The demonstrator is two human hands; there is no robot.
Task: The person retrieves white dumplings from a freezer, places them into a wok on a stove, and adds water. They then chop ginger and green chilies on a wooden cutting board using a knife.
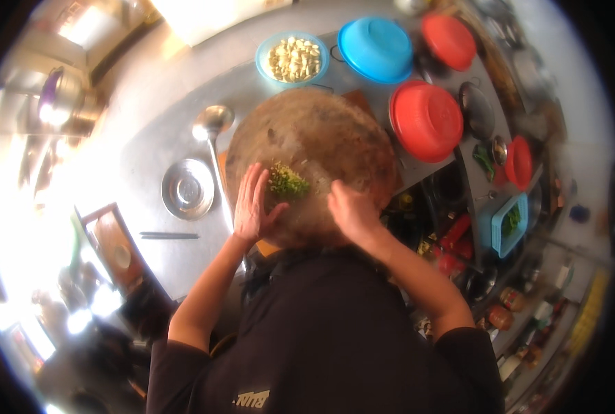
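A thick round wooden chopping block lies before me. On its left half is a small pile of finely chopped green and pale yellow pieces. My left hand rests at the block's left side, fingers stretched out and thumb apart, just left of the pile, holding nothing. My right hand is over the block's right half with its fingers curled. A blurred pale patch lies between it and the pile; whether the hand holds a tool there cannot be made out.
Left of the block are a long-handled metal ladle, a metal bowl and chopsticks. Beyond it stand a basket of pale sliced pieces and a blue basin. Red plastic basins and a light-blue basket of greens are at the right.
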